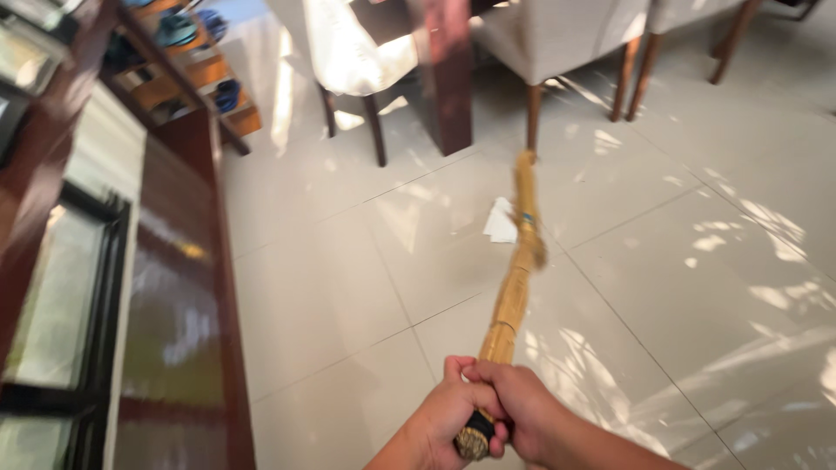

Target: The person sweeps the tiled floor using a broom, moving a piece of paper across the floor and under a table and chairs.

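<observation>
Both hands were clamped on the near end of a straw broom [515,278]. The left hand [453,413] wrapped the handle from the left, the right hand [522,409] from the right, fingers of each closed round it and pressed against one another just above the dark-bound butt. The broom ran from the hands at the near bottom edge away toward the far middle of the floor, its bundled yellow stalks blurred, its far tip ending close to the foot of a dining chair leg. A piece of white paper [501,222] lay on the floor just left of the broom's far part, touching or nearly touching it; the blur left that unclear.

The pale tiled floor [697,261] lay open to the right and near right, crossed by grout lines and patches of sunlight. On the left a dark wooden cabinet [174,305] with glass panels ran along the whole side, its edge bounding the open tiles. Far ahead stood a dark wooden table leg [448,87] and upholstered dining chairs [557,39] on slim wooden legs, closing the far side. In the far left corner a wooden shelf [200,61] held blue crockery.
</observation>
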